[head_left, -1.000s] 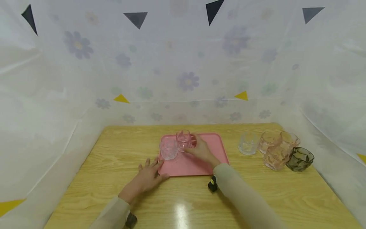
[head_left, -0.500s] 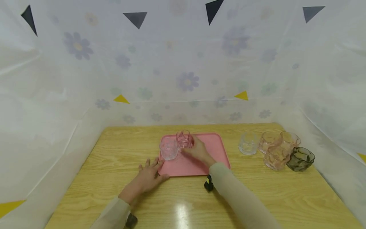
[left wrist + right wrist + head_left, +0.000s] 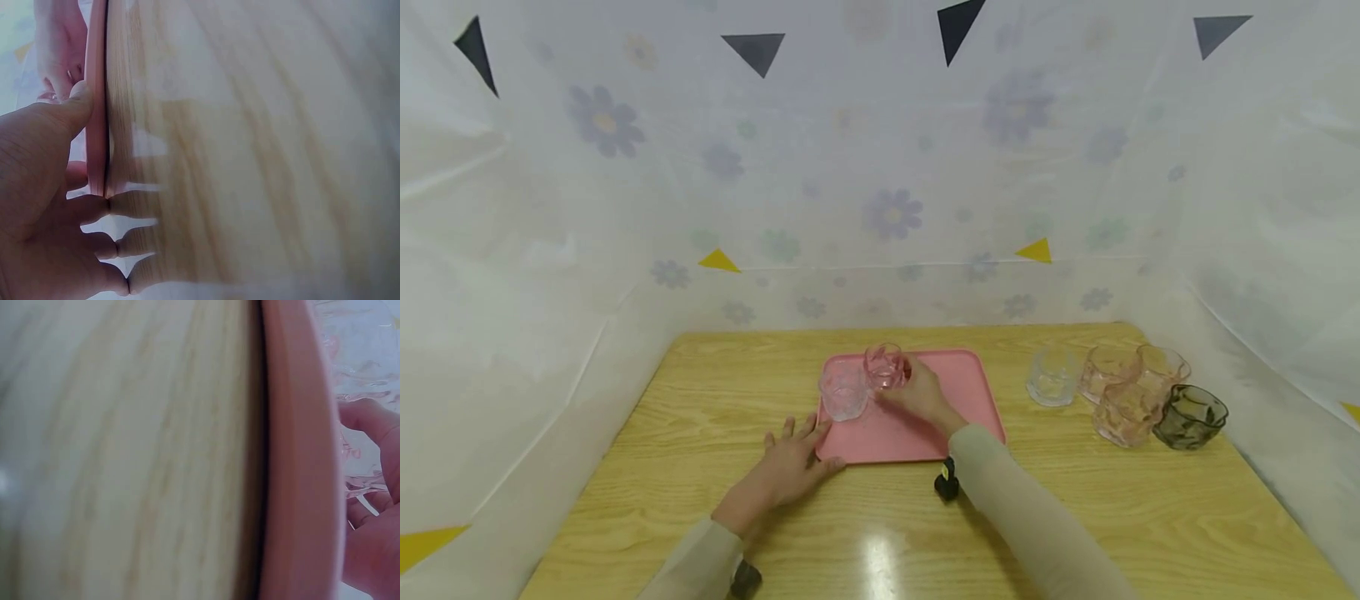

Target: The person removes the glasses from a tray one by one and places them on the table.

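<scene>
Well, the right hand [image 3: 922, 395], half curled, grips a pink glass [image 3: 883, 367].

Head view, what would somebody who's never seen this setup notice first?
Probably the pink tray toward the back of the table, where the right hand holds a pink glass next to a clear one. The dark glass, rightmost on the table, would likely stand out next. The left hand rests spread at the tray's near left corner.
</scene>
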